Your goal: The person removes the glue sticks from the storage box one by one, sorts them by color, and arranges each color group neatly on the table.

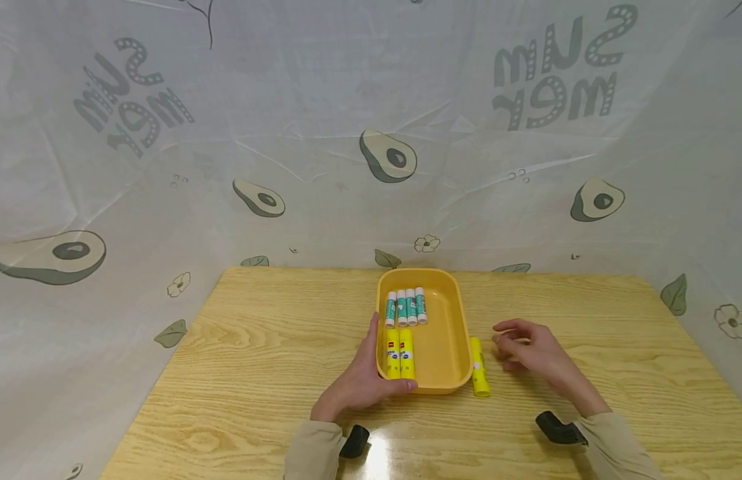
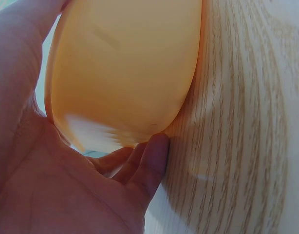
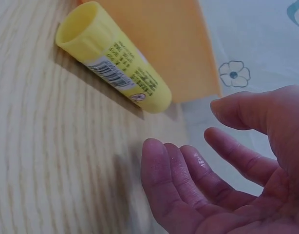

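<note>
A yellow-orange plastic tray (image 1: 441,340) stands on the table, and my left hand (image 1: 361,379) grips its near left corner, the thumb along the front rim and the fingers against the left side. Inside, several small teal-and-white glue sticks (image 1: 411,307) lie side by side at the back left. Two larger yellow glue sticks (image 1: 401,357) lie in front of them. Another yellow glue stick (image 1: 480,368) lies on the table just outside the tray's right side. My right hand (image 1: 535,350) hovers to its right, fingers loosely bent, apart from it and holding nothing.
The wooden table (image 1: 275,353) extends to both sides of the tray. A pale patterned sheet (image 1: 323,133) hangs behind the table and along its sides. Black wrist straps or mounts (image 1: 559,429) show at both sleeves.
</note>
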Available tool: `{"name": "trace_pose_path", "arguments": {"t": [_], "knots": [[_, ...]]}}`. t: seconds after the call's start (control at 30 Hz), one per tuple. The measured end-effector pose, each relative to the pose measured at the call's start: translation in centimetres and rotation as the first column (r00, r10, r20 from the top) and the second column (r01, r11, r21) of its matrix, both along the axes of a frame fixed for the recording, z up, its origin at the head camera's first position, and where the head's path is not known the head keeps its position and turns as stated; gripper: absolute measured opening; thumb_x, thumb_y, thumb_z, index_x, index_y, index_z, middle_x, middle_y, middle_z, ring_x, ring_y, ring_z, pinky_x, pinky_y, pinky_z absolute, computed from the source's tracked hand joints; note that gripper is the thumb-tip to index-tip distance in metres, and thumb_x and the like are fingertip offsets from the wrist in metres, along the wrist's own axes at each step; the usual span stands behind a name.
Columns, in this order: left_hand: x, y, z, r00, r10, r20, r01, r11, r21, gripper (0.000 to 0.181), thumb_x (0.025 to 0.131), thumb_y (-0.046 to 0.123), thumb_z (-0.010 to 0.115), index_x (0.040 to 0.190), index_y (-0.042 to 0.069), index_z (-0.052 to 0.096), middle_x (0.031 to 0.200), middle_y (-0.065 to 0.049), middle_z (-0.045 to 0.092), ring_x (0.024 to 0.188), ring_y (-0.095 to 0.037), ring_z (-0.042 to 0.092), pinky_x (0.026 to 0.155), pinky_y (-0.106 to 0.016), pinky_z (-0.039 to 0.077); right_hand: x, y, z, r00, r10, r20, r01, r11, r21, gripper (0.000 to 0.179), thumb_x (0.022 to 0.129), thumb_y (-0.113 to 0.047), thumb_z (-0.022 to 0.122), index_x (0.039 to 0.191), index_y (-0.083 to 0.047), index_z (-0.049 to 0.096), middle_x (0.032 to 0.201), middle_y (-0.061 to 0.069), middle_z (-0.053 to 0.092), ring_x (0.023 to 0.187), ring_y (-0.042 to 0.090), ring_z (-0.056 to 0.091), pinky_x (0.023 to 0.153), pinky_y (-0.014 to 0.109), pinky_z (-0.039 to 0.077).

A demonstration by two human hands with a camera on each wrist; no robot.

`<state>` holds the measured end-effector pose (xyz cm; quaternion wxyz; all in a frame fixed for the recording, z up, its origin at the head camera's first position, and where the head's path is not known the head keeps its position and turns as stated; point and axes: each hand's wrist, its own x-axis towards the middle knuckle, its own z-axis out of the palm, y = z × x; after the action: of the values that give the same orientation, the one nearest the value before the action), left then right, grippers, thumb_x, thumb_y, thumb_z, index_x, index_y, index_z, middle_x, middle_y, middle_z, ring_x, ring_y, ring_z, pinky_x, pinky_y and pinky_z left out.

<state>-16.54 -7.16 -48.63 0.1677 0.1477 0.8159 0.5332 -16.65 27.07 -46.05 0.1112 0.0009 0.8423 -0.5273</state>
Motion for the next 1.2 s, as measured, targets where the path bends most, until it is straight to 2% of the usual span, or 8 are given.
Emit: {"name": "trace_pose_path", "arguments": {"t": [0.57,0.9,1.2], "knots": [[0.1,0.0,0.0,1.0,-0.001,-0.01,0.0,1.0,-0.019,0.137,0.076,0.046,0.089,0.163,0.033,-0.015,0.173,-0.01,0.005,0.157,-0.031,0.017,0.127,-0.057,0.017,-0.4,-1.1,3.1,0.996,-0.03,-0.08,0.026,0.998,-0.054,0.047,0.104,-0.025,0.062,0.139,0.006,0.052,0.128,0.026,0.059,0.102,0.014,0.068,0.081,0.039,0.063],[0.1,-0.1,0.2,1.0,-0.008,-0.016,0.008,1.0,-0.009,0.136,0.076,0.045,0.089,0.163,0.033,-0.015,0.173,-0.01,0.007,0.156,-0.031,0.021,0.127,-0.057,0.018,-0.8,-3.1,3.7,0.997,-0.003,-0.071,-0.004,0.996,-0.093,0.047,0.105,-0.021,0.06,0.141,0.007,0.05,0.132,0.026,0.057,0.104,0.02,0.068,0.082,0.038,0.063],[-0.1,-0.1,-0.2,1.0,-0.007,-0.011,0.007,1.0,0.003,0.136,0.077,0.045,0.089,0.163,0.035,-0.015,0.173,-0.007,0.006,0.155,-0.029,0.022,0.127,-0.056,0.018,-1.3,-4.9,4.0,0.996,0.044,-0.083,-0.055,0.989,-0.138,0.044,0.104,-0.019,0.061,0.138,0.007,0.051,0.129,0.028,0.057,0.107,0.03,0.068,0.081,0.038,0.063]]}}
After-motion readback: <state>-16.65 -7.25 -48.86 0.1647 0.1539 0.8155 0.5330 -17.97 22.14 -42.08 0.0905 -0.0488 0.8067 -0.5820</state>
